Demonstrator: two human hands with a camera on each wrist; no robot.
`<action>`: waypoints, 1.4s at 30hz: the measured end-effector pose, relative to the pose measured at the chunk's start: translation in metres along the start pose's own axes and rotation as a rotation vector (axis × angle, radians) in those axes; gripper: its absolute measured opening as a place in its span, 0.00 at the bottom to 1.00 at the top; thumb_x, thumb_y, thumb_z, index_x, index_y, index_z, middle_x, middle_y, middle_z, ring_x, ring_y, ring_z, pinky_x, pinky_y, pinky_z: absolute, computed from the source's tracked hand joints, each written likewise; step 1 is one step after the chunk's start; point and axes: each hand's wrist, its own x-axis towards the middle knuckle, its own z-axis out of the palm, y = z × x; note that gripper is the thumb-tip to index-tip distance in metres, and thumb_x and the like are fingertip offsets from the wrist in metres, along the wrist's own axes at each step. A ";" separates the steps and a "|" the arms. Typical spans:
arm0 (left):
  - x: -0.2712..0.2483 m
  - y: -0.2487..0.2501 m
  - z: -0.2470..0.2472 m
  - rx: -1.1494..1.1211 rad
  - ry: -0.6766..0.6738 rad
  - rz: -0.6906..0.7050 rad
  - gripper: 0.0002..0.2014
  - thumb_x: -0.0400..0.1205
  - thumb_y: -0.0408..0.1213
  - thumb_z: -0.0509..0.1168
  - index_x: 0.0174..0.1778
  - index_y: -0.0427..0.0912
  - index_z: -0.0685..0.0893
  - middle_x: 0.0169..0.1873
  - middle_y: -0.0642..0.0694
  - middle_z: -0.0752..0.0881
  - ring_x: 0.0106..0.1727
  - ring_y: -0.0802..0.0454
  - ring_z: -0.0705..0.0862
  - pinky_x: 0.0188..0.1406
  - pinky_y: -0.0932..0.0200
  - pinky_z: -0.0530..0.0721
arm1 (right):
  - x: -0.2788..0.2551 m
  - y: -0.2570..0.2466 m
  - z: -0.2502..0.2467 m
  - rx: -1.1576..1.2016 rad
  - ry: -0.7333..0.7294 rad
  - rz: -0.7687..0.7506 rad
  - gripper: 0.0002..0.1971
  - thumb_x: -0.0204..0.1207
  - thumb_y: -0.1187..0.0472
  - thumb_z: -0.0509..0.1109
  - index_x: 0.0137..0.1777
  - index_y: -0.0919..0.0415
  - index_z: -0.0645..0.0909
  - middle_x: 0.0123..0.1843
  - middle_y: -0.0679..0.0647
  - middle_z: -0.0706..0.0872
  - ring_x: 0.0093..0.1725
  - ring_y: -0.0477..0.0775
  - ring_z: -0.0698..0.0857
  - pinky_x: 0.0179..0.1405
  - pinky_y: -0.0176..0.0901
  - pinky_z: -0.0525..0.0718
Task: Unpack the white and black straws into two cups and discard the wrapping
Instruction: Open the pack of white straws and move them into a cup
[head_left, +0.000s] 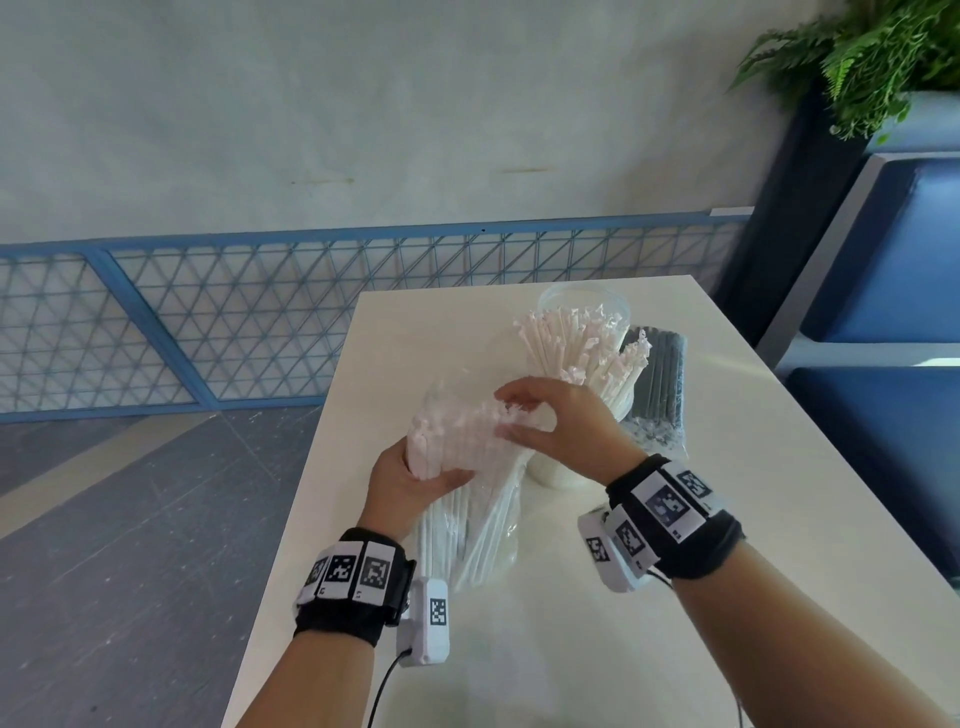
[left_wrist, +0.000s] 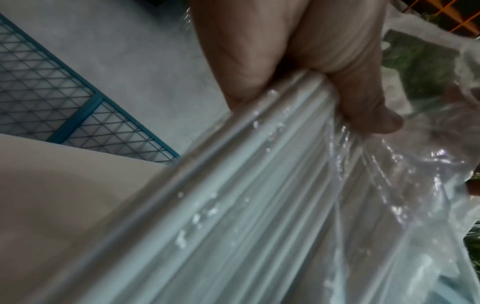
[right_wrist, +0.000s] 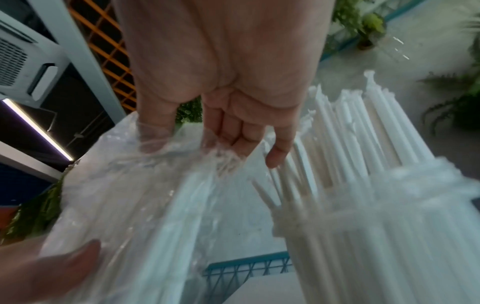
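White table (head_left: 727, 519) holds a cup (head_left: 558, 473) already full of white straws (the black pack (head_left: 657, 384) lies just behind it). Left hand (head_left: 410, 480) wraps around the bag (head_left: 488, 545) of straws, and right hand (head_left: 563, 426) pinches its open top. If the thin bag slips, straws could spill out.

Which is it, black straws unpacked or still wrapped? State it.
Still wrapped: the black straws lie in their clear pack on the table, behind the cup of white straws.
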 end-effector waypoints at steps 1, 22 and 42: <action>0.000 0.000 -0.002 -0.009 0.011 0.008 0.15 0.63 0.28 0.79 0.41 0.46 0.86 0.34 0.57 0.90 0.38 0.65 0.89 0.38 0.72 0.84 | 0.000 -0.001 -0.003 -0.016 0.027 -0.020 0.19 0.70 0.48 0.74 0.59 0.53 0.82 0.48 0.44 0.86 0.45 0.40 0.81 0.46 0.17 0.72; 0.009 -0.004 0.008 0.066 -0.262 -0.004 0.29 0.56 0.42 0.82 0.53 0.55 0.82 0.49 0.53 0.89 0.53 0.58 0.87 0.53 0.63 0.84 | -0.017 0.006 0.054 0.504 0.058 0.465 0.33 0.64 0.55 0.79 0.67 0.62 0.72 0.61 0.57 0.81 0.61 0.59 0.82 0.62 0.49 0.81; 0.021 -0.011 0.002 0.092 -0.214 -0.040 0.41 0.45 0.56 0.83 0.53 0.42 0.84 0.46 0.50 0.90 0.51 0.54 0.88 0.49 0.63 0.83 | 0.013 -0.015 -0.017 1.048 0.605 0.325 0.10 0.79 0.62 0.63 0.36 0.58 0.81 0.31 0.44 0.87 0.40 0.47 0.85 0.45 0.46 0.81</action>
